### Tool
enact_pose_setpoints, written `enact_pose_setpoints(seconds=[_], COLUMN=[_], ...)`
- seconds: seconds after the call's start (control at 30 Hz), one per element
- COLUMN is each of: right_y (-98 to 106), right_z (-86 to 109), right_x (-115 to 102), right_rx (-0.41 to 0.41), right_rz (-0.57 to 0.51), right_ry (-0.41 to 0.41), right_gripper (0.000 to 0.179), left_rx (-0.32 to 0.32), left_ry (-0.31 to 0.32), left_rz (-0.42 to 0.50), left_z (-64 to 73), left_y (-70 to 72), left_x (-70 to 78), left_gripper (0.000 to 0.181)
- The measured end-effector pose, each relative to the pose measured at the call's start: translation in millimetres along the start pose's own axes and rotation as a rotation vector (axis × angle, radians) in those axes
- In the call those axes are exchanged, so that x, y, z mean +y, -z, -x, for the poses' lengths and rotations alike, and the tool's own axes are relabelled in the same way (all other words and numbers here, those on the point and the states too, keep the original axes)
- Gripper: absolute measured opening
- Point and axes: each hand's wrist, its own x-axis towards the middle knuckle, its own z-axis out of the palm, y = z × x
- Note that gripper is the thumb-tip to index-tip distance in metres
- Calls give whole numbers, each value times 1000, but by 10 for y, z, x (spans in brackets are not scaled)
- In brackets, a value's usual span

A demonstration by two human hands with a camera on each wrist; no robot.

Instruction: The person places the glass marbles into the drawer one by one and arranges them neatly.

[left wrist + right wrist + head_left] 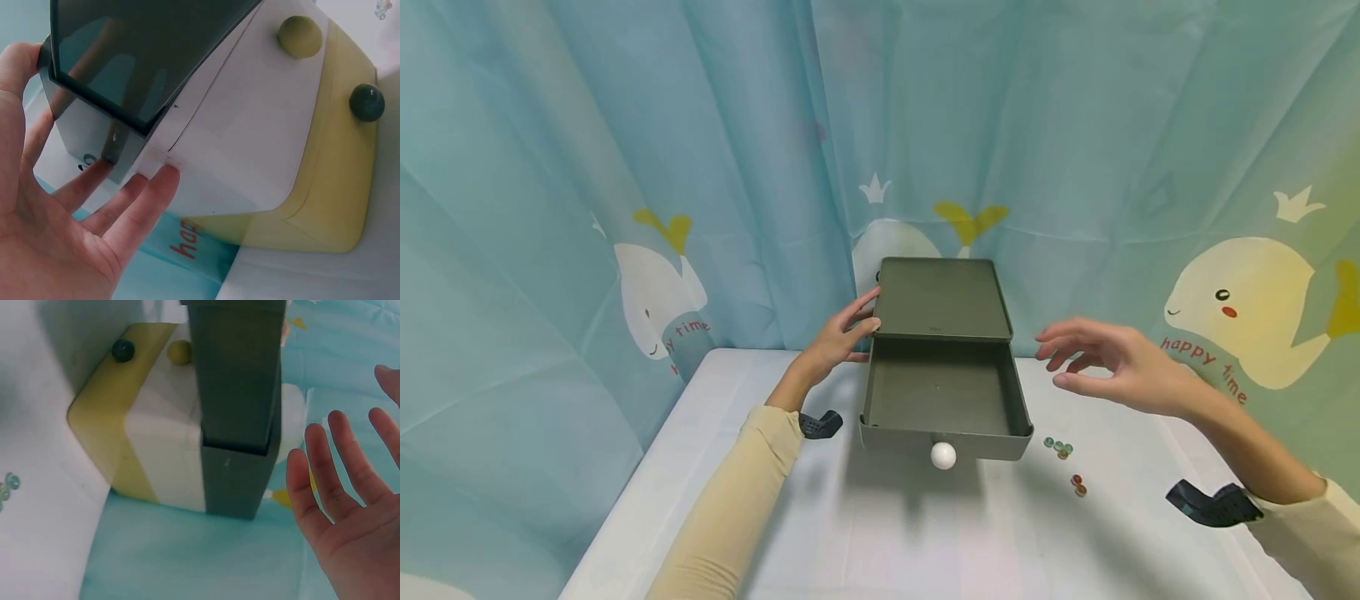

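Note:
A small stacked drawer box has a green top unit (943,296), a white middle unit (250,137) and a yellow bottom unit (337,169). Its green top drawer (947,446) is pulled far out, with a white round knob (943,455) on the front. No item shows inside that drawer. My left hand (833,343) rests against the box's left side, fingers spread and fairly straight, thumb near the top's front corner. Off to the right of the box, my right hand (1108,367) hovers with loosely bent fingers and holds nothing.
Several green glass beads (1058,447) and two reddish-orange beads (1078,485) lie on the white table (925,550), right of the drawer. A yellow knob (300,37) and a dark green knob (367,102) stick out from the lower drawers. A whale-print curtain (737,167) hangs behind.

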Motion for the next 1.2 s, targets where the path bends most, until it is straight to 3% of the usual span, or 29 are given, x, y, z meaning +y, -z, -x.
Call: enact_pose_setpoints(seconds=[0.23, 0.6, 1.2], right_y=[-40, -86, -165], right_z=[154, 340, 593], right_x=[219, 458, 793], right_rx=[33, 42, 48], right_rz=[-40, -29, 42], right_ry=[-1, -82, -185], right_gripper=[50, 45, 40], left_rx=[4, 9, -3], left_ry=[3, 3, -3], left_rz=[-1, -2, -6], left_z=[-2, 8, 0], left_y=[3, -4, -1], left_x=[-6, 1, -7], left_gripper=[62, 63, 61])
